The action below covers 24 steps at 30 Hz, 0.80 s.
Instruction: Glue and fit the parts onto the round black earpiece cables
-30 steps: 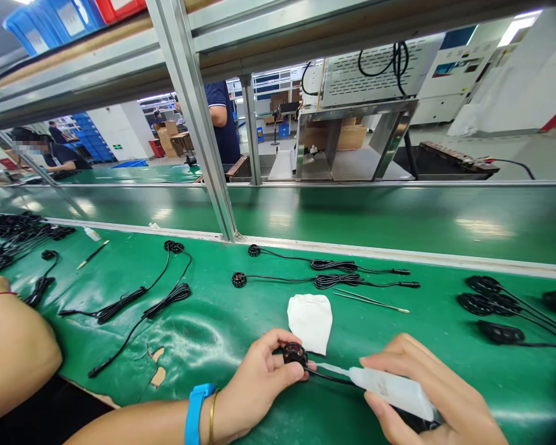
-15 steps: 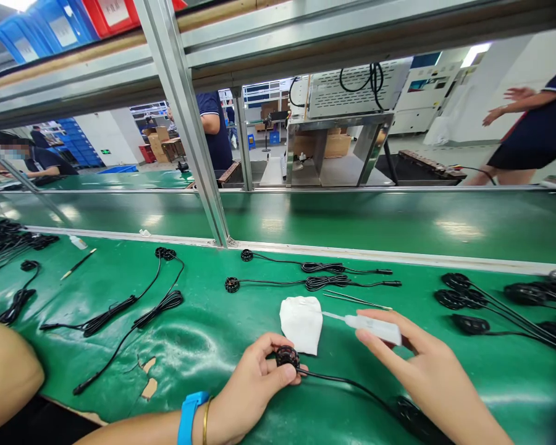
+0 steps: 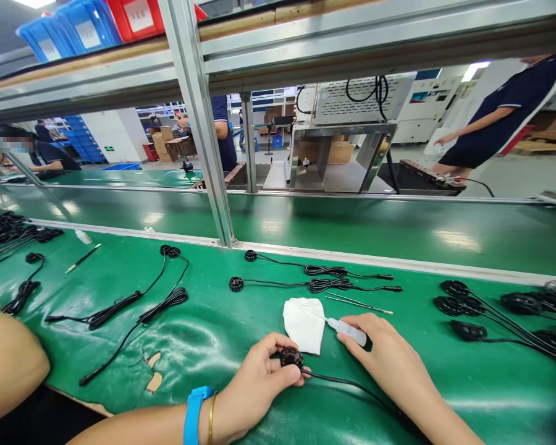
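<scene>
Between the thumb and fingers of my left hand point(image 3: 264, 380) is a small round black part with a cable point(image 3: 291, 357); the cable runs off to the lower right, under my right forearm. My right hand point(image 3: 380, 343) pinches a small white squeeze bottle with a thin nozzle point(image 3: 349, 332). Its nozzle tip lies over the right part of a folded white cloth point(image 3: 304, 324); I cannot tell whether it touches. Behind the cloth lie tweezers point(image 3: 359, 303) and two more round black parts on coiled cables point(image 3: 236, 283).
More cabled black parts lie at right point(image 3: 458, 303) and left point(image 3: 162, 303). A pen-like stick point(image 3: 83, 258) and another small bottle point(image 3: 83, 237) are at far left. A metal post point(image 3: 199, 123) rises at the bench's back edge. Another person's arm point(image 3: 12, 364) rests at lower left.
My right hand has moved left with the bottle, bringing the nozzle over the cloth. My left hand keeps its hold on the round part. The person at back right has shifted left.
</scene>
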Available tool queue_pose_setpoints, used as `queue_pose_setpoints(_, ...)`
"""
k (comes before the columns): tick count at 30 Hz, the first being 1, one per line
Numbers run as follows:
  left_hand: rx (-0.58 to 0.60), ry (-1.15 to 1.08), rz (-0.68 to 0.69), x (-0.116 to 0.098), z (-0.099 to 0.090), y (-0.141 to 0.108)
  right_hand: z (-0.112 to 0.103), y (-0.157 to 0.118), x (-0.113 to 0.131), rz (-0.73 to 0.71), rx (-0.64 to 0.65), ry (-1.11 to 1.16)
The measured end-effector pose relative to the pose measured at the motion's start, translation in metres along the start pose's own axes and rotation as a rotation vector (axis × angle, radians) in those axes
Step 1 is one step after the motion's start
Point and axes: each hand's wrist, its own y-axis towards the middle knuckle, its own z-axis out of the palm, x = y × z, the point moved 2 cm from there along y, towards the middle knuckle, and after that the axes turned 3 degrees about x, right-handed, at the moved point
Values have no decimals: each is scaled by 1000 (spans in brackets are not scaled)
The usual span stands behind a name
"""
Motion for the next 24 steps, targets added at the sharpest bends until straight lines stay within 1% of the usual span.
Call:
queue_pose_setpoints(2, 3, 2, 10, 1, 0, 1, -1, 0, 1, -52, -40, -38)
queue_pose_setpoints(4, 16, 5, 30, 2, 0, 2, -8, -3, 7, -128, -149, -53)
queue_pose_setpoints(6, 32, 6, 51, 2, 0, 3, -18, -8, 21, -237, -284, -3)
queue_pose_setpoints(7, 37, 4, 57, 3, 0, 3, -23, -12, 31, -301, -327, 46)
queue_pose_setpoints(8, 36, 0, 60, 3, 0, 3, -26, -17, 42, -370, -343, 103)
queue_pose_setpoints(10, 32, -5, 64, 3, -1, 3, -28, -27, 65, -509, -307, 188)
queue_pose_setpoints(12, 33, 5, 75, 3, -2, 3, -24, -35, 84, -612, -253, 228)
queue_pose_setpoints(13, 33, 13, 82, 4, -2, 3, -20, -38, 90, -638, -238, 243)
queue_pose_setpoints(15, 38, 27, 85, 4, -2, 2, -13, -42, 94, -642, -227, 281)
queue_pose_setpoints(18, 58, 26, 66, 4, -1, 1, -6, -44, 91, -610, -235, 319)
queue_pose_setpoints(24, 42, 13, 33, 4, 0, 0, -5, -47, 87, -596, -214, 307)
